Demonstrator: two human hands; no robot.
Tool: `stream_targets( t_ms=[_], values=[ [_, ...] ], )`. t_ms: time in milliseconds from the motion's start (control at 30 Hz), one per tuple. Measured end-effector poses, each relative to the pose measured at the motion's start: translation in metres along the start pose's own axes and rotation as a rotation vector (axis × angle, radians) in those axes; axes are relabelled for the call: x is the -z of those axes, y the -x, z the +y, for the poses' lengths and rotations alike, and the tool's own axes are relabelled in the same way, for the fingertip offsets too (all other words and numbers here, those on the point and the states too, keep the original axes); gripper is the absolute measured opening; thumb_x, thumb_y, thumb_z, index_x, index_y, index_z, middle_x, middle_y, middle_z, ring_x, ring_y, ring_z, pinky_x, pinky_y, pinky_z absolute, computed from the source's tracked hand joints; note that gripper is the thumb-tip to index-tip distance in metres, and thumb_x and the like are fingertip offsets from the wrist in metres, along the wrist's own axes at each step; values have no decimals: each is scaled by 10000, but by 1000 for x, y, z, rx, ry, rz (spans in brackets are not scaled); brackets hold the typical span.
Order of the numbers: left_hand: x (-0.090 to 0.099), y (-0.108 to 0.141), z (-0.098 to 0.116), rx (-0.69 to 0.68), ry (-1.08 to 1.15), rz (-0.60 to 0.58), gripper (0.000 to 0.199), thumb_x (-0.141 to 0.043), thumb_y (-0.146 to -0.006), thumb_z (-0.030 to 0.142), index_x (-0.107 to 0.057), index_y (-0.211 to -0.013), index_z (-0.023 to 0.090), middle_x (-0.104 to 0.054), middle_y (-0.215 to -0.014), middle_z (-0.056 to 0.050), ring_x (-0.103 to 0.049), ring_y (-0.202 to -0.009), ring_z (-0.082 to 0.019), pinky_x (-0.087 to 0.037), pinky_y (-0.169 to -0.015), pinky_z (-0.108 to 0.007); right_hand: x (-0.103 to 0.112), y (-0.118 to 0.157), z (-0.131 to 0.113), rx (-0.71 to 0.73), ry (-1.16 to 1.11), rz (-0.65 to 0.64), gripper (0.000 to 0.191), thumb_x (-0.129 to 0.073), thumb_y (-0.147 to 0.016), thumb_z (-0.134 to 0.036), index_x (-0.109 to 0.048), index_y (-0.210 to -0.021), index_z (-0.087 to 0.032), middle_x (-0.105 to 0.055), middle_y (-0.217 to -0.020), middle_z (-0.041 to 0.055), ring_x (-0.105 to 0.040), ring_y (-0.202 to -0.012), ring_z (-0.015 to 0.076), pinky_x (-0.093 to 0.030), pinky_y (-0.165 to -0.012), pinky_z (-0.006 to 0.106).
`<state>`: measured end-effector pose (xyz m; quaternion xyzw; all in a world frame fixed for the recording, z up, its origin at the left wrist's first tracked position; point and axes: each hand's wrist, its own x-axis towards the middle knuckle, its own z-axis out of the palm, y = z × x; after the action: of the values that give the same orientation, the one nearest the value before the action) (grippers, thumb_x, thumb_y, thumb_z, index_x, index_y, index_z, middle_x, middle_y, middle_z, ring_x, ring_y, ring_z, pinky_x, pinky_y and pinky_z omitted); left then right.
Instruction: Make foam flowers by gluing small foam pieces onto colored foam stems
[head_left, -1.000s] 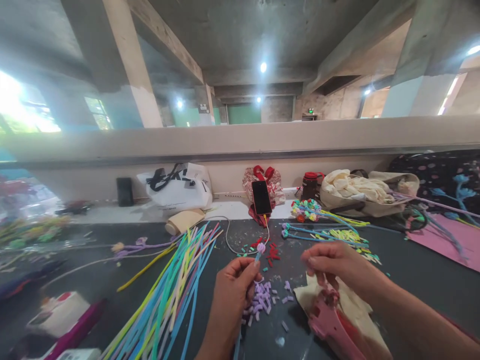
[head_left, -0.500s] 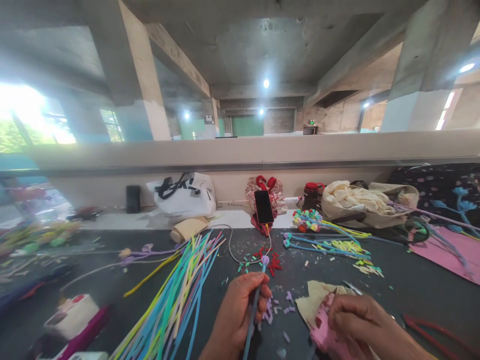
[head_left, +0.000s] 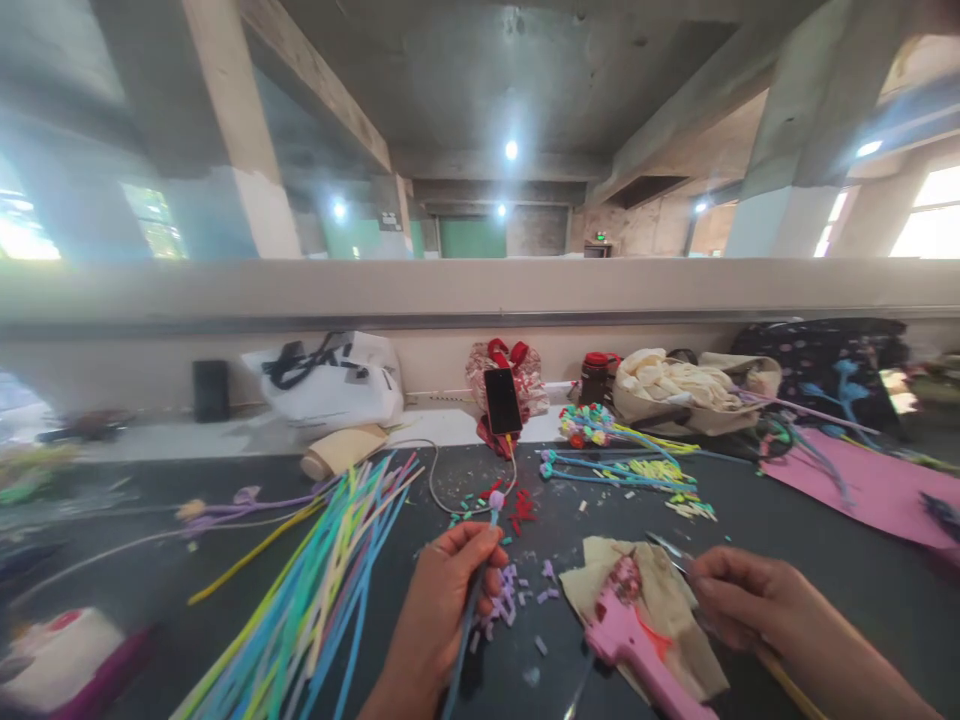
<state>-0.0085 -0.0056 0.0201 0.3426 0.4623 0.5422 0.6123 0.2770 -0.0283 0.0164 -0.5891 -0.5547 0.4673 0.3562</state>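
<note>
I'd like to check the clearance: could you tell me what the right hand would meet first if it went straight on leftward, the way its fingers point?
Probably the pink glue gun on the beige cloth, just beyond the right hand; depth is unclear.

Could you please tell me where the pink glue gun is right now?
In the head view, the pink glue gun lies low and right of centre on a tan cloth, beside the right hand.

view: head, single camera worn on the person's head | facing: forward and slightly down across the dark desk [head_left: 787,520] toward a low concrete wall [head_left: 480,290] and hall beyond | range: close to both hands at the lower edge, far side wide-angle, edges blurred | overlap: none, one view only
</note>
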Motion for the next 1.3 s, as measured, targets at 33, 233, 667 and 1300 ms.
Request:
stream_targets(
  t_ms=[33,233,667,1300],
  values=[
    [0,0,0,0,-13,-4,176,-614,-658,287,-530,-612,139,-540,-453,47,-396,-306,-22,-286,-294,-119,-1,7,3,4,64,-2,261,-532,-695,-428,-529,-637,-174,-431,-462,-54,-387,-385,77,-241,-363,194],
    [-12,6,-6,29,-35,-44,180,-622,-647,296,-531,-615,144,-560,-485,38,-432,-332,-35,-301,-304,-126,-19,31,17,181,649,67,263,-390,-801,-385,-557,-706,-205,-590,-702,17,-552,-663,168,-394,-600,260],
    [-48,-1,-54,52,-406,-176,134,-466,-698,275,-497,-658,152,-673,-744,-82,-613,-681,-157,-391,-468,-184,-50,22,9,316,941,58,207,-490,-693,-304,-600,-862,-257,-581,-885,60,-567,-799,243,-413,-637,312],
    [-35,-7,-43,103,-110,-57,263,-650,-565,382,-592,-635,135,-536,-493,37,-381,-352,-22,-248,-331,-125,-35,31,16,22,-683,69,383,-583,-620,-546,-646,-734,-186,-629,-592,64,-537,-459,167,-431,-436,275]
  ],
)
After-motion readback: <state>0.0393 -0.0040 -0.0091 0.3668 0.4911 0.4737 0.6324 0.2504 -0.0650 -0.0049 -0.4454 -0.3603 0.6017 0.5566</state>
